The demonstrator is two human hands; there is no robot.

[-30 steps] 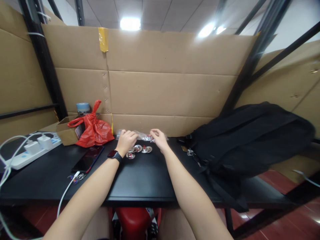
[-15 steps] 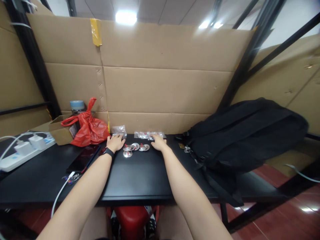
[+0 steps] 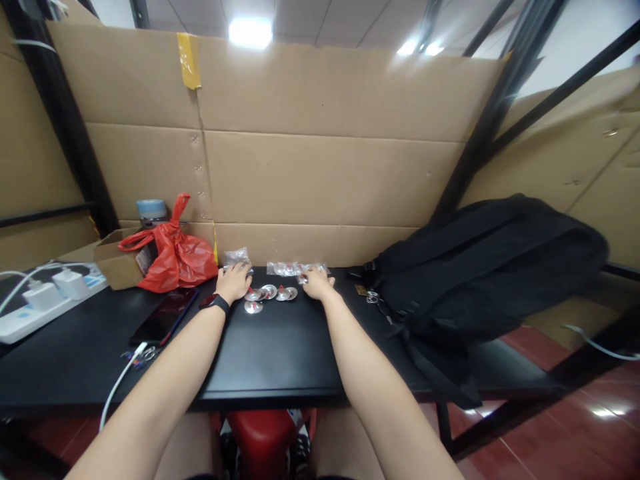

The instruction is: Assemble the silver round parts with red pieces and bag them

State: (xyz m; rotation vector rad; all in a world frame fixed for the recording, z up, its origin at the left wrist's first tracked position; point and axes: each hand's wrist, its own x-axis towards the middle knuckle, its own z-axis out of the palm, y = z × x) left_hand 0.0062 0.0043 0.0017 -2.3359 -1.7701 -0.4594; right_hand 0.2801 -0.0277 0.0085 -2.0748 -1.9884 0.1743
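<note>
My left hand [image 3: 233, 283], with a dark watch at the wrist, lies palm down at the back of the black table, fingers stretched over a clear plastic packet [image 3: 236, 256]. To its right, my right hand [image 3: 318, 284] rests on the end of another row of clear packets [image 3: 284, 268], its fingers extended and partly covering a shiny item beneath. Between the hands, several small silver finger cymbals [image 3: 253, 307] with red cords lie on the table, some overlapping. The nearest ones are close beside my left fingers. What lies under each palm is hidden.
A red plastic bag [image 3: 183, 257], an open cardboard box [image 3: 117, 261] and a blue-lidded jar [image 3: 151, 209] stand left. Nearer are a phone [image 3: 163, 319], keys and a white power strip [image 3: 25, 323]. A black backpack [image 3: 490, 273] fills the right; a cardboard wall [image 3: 325, 180] rises behind.
The view has shifted slightly. Both hands stay at nearly the same places, with small finger movements over the packets. The cymbals lie as before.
</note>
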